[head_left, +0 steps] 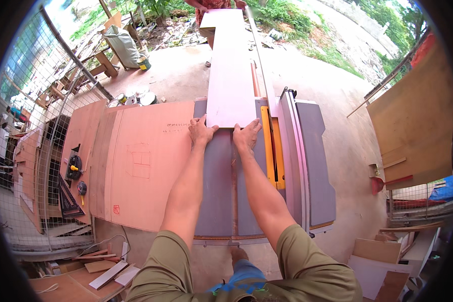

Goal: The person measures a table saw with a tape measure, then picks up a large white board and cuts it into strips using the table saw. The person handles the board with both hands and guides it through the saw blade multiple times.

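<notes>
Short olive sleeves (307, 261), blue legwear (247, 271)

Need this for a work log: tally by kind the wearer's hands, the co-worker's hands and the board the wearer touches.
Wearer's left hand and right hand: 2
Co-worker's hands: 2
Pale board: 1
Total: 5

Long pale-pink L-shaped board (230, 75), flat, near end on grey saw table (214, 196)
</notes>
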The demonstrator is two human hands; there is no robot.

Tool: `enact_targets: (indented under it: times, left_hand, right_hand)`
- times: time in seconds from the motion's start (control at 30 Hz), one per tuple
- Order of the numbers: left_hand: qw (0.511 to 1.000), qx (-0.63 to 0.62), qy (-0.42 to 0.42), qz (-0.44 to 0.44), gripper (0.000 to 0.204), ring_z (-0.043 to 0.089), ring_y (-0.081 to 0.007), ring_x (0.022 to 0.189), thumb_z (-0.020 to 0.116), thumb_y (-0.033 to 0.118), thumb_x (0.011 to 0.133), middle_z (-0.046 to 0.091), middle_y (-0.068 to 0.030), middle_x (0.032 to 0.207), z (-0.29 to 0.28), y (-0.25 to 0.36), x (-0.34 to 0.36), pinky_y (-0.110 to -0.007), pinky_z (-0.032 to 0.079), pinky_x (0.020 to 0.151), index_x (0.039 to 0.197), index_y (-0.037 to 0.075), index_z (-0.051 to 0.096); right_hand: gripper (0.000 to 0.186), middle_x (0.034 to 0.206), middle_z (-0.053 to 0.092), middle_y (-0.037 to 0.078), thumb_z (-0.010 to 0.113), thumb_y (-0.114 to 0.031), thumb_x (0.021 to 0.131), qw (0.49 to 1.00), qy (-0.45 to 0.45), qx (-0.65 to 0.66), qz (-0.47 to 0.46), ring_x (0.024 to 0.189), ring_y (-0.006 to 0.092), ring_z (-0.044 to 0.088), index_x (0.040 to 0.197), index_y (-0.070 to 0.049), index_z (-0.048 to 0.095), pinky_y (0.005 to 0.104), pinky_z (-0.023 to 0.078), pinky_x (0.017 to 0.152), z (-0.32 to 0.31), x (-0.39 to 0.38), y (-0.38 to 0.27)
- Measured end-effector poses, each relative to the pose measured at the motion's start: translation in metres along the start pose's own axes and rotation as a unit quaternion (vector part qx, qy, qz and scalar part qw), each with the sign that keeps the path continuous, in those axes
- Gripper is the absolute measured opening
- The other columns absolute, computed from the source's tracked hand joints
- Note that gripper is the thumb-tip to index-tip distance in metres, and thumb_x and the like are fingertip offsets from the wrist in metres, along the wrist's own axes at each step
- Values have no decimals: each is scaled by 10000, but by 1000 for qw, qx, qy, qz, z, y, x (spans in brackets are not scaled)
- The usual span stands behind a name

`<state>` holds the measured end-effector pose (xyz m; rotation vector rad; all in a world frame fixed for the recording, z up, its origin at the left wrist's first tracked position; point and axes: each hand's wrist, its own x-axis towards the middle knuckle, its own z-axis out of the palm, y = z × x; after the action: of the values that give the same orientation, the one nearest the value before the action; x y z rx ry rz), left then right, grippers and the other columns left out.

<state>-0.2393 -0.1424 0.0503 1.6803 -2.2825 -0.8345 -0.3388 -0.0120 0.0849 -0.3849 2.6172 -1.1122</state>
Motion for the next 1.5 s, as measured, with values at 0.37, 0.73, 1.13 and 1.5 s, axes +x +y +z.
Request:
enact_targets:
  times: [0.37,0.73,1.13,1.5]
  left_hand:
    - [999,31,-15,-9,821,496,-359,1331,854,418,804,493,-96,1455,-41,-72,-70,-511,483,1082,1539,233,539]
    - [999,35,-9,31,767,515,-371,1290,843,425,822,516,-139,1380,-63,-142,-224,-504,481,1066,1489,141,591]
    - [996,-28,56,61,638,578,-319,1175,882,357,784,576,-111,1206,-71,-259,-453,-458,489,1021,1344,108,701]
    - [993,-99,0,67,576,578,-324,1145,880,308,782,588,-136,1154,-105,-374,-715,-442,486,1005,1283,73,718]
  right_hand:
    - [970,1615,265,271,721,-399,931,997,-61,18,-46,1319,474,559,1596,95,216,492,494,1090,4,-105,23]
    - [1038,1622,271,295,721,-502,902,992,-94,-11,-89,1366,473,517,1565,145,254,489,478,1107,-54,-251,94]
    - [1082,1572,331,306,728,-586,880,990,-97,-6,-98,1373,477,499,1555,140,293,498,471,1108,-113,-482,202]
    - [910,1384,591,286,762,-517,879,999,-43,10,-4,1291,443,579,1512,46,430,494,472,1087,-194,-712,315]
